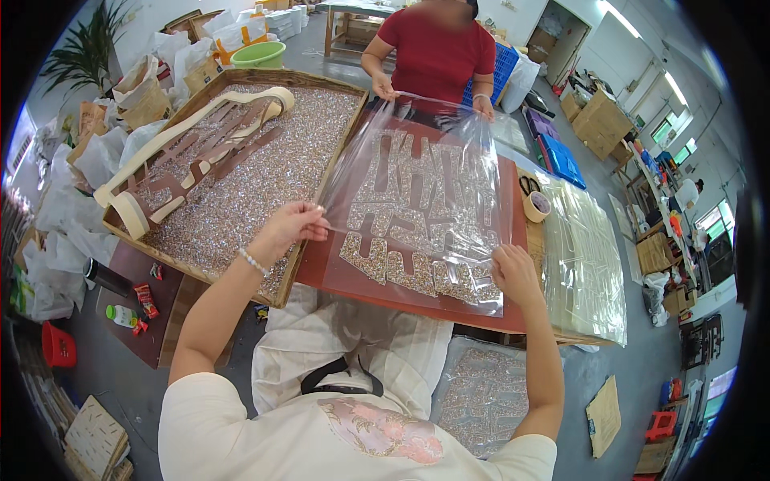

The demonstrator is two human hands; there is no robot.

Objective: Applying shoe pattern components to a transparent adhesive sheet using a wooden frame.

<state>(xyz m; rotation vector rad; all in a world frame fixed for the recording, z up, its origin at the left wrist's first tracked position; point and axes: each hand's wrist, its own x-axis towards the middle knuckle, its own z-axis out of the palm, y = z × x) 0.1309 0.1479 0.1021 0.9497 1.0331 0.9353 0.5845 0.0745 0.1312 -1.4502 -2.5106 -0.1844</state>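
Note:
My left hand (298, 222) pinches the near left corner of a clear plastic film (341, 188). At the near right corner, my right hand (516, 274) grips the same film between curled fingers. A person in a red shirt across the table holds the far edge with two hands, so the film stretches over a red-brown board (317, 268). Several shapes covered in sparkling stones (366, 256) lie on the board, most of them seen through the film.
At left stands a wooden tray (353, 112) of loose glittering stones, with cut-out strips (152, 176) on top. Tape (537, 207), scissors (529, 186) and stacked translucent sheets (581, 248) lie to the right. A bagged stone-covered sheet (481, 393) is low beside my lap.

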